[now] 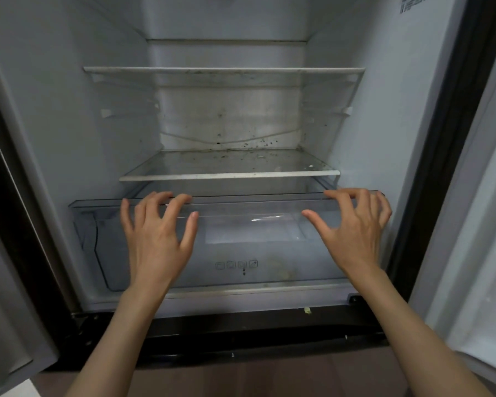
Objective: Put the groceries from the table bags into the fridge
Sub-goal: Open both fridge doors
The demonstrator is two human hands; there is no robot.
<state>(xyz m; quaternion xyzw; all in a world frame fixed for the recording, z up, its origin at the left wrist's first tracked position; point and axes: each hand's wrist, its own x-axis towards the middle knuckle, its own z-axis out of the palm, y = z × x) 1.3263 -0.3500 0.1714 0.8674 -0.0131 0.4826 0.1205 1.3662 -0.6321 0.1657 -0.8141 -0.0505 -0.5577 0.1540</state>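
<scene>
The fridge (pixel 69 124) stands open in front of me with nothing on its shelves. At its bottom sits a clear plastic crisper drawer (pixel 255 224). My left hand (pixel 158 233) reaches to the left part of the drawer's top front rim, fingers hooked over the edge and thumb spread apart. My right hand (pixel 352 227) does the same on the right part of the rim. No groceries or bags are in view.
Two glass shelves, an upper shelf (pixel 224 70) and a lower shelf (pixel 229 175), span the fridge; the lower one and the back wall carry dark specks. The fridge doors stand open at the left door (pixel 9 310) and right door (pixel 481 253). Wooden floor lies below.
</scene>
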